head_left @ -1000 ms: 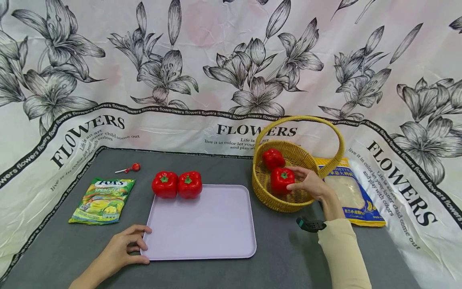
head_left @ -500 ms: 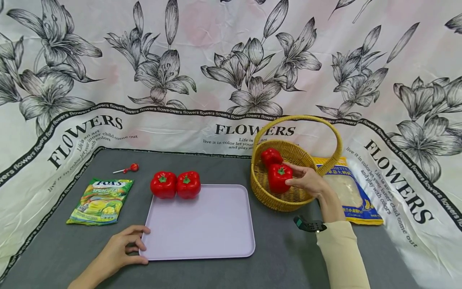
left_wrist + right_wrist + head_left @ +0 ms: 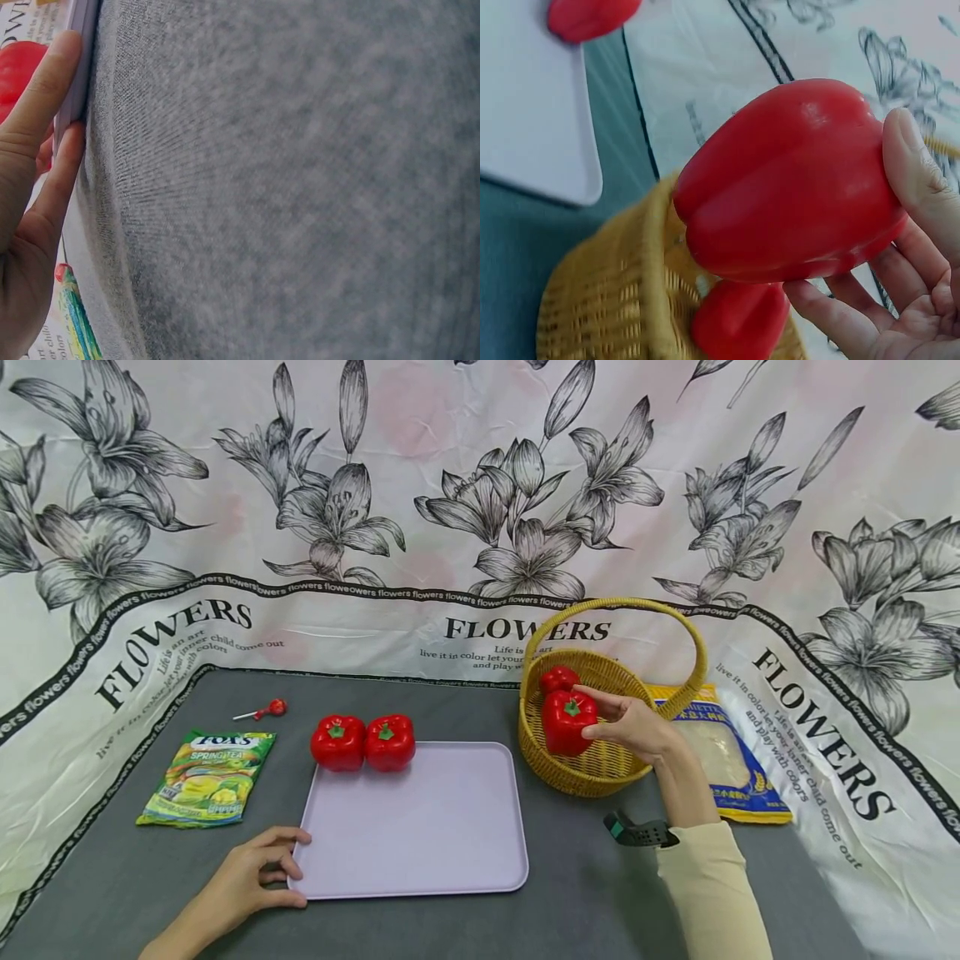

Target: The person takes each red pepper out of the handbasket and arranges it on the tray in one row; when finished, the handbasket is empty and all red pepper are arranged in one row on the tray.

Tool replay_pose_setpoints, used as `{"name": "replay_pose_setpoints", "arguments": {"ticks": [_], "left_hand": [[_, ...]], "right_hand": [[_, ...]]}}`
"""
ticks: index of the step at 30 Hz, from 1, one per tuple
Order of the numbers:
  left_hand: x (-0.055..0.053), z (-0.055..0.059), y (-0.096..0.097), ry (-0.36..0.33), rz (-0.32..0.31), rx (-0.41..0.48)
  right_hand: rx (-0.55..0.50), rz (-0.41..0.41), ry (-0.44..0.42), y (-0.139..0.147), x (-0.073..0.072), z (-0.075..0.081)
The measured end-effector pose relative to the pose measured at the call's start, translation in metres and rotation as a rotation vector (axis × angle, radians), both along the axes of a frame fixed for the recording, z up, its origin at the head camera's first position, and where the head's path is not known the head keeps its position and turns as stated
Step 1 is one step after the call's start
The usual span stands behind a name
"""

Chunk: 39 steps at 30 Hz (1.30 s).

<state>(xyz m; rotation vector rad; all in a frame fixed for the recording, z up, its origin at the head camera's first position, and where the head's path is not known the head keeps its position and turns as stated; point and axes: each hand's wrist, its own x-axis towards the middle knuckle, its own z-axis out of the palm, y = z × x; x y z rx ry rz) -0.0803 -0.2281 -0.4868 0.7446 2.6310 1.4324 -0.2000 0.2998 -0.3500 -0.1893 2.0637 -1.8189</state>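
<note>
My right hand (image 3: 628, 724) grips a red bell pepper (image 3: 567, 723) between thumb and fingers, over the yellow wicker basket (image 3: 531, 752). In the right wrist view the held pepper (image 3: 795, 180) is above the basket's rim, and a second red pepper (image 3: 739, 319) lies inside. At the left edge of the pale lilac tray (image 3: 420, 827), my left hand (image 3: 243, 881) rests with its fingertips touching the rim; the left wrist view shows thumb and a finger against the tray's side (image 3: 79, 82). Two more red peppers (image 3: 337, 743) sit side by side at the tray's far left corner.
Left of the tray lie a green candy bag (image 3: 210, 778) and a red lollipop (image 3: 276, 707). A blue and yellow pasta bag (image 3: 723, 760) lies behind and right of the basket, whose tall handle (image 3: 622, 603) arches up. A flowered cloth (image 3: 480, 527) hangs behind.
My right hand has moved a little left and up, lifting the pepper inside the basket's outline. The left hand stays at the tray. The whole view has shifted slightly.
</note>
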Motion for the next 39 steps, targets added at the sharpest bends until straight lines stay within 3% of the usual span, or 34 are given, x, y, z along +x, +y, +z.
{"name": "replay_pose_setpoints", "arguments": {"ticks": [9,21,31,39], "left_hand": [[0.001,0.001,-0.001,-0.001,0.008,-0.003],[0.001,0.002,0.0,-0.029,0.014,-0.01],[0.001,0.0,0.001,0.02,-0.004,0.041],[0.003,0.0,0.001,-0.014,0.005,0.027]], "right_hand": [[0.006,0.079,0.056,-0.035,-0.002,0.008],[-0.03,0.147,0.047,-0.09,-0.019,-0.007],[-0.025,0.029,-0.068,-0.133,-0.03,-0.042],[-0.013,-0.036,-0.083,-0.149,-0.036,-0.065]]}}
